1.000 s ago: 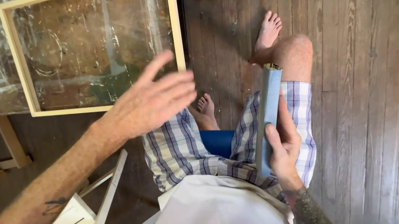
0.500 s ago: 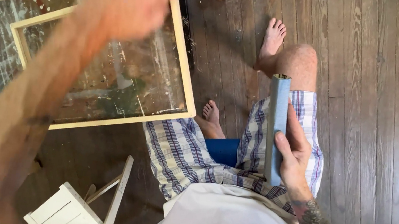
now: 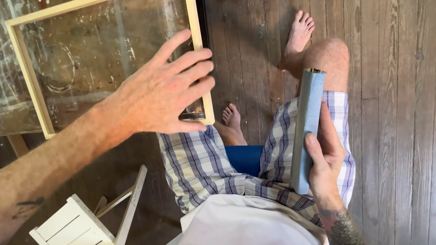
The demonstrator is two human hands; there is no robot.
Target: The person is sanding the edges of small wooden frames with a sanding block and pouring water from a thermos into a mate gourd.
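Over the near right corner of the pale wooden frame (image 3: 108,56), the left hand (image 3: 162,95) hangs with its fingers (image 3: 191,70) spread apart and holding nothing; whether the palm touches the glass cannot be told. Right of the frame, across the dark plank floor (image 3: 418,111), the right hand (image 3: 326,160) is clamped around the lower half of a slim grey-blue tube (image 3: 305,129), thumb on its near side. The tube rests along the person's right thigh, its long axis running away from the body, open end pointing towards the knee and bare foot (image 3: 300,34). To do this well, I judge, the palm should settle flat on the frame's rail, not the pane, while the tube stays steady.
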